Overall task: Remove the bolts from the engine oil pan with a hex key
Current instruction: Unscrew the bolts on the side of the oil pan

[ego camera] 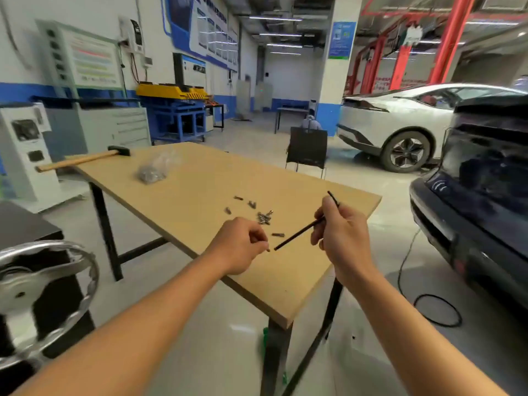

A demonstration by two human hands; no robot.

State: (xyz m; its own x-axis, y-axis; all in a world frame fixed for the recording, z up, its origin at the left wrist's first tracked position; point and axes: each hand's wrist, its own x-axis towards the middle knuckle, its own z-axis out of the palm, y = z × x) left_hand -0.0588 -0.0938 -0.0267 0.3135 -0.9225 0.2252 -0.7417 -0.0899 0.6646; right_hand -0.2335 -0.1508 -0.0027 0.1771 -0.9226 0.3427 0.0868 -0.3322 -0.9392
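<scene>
Frame centre: right hand (343, 238) grips the hex key (297, 234), left hand (240, 244) pinches a bolt (268, 249); loose bolts (264, 218) lie inside the table (185, 178) edges.

1. From where I stand, only the person's two arms show: the left forearm (143, 324) and the right forearm (414, 338), each bare along its whole visible length
2. The left grip (243, 247) is a bare hand, uncovered from wrist to fingertips
3. The right grip (343, 238) is bare as well, knuckles and wrist plainly uncovered
4. Both forearms look lean and smooth
5. Anything worn higher up is out of sight, and the nails are too blurred to make out
</scene>
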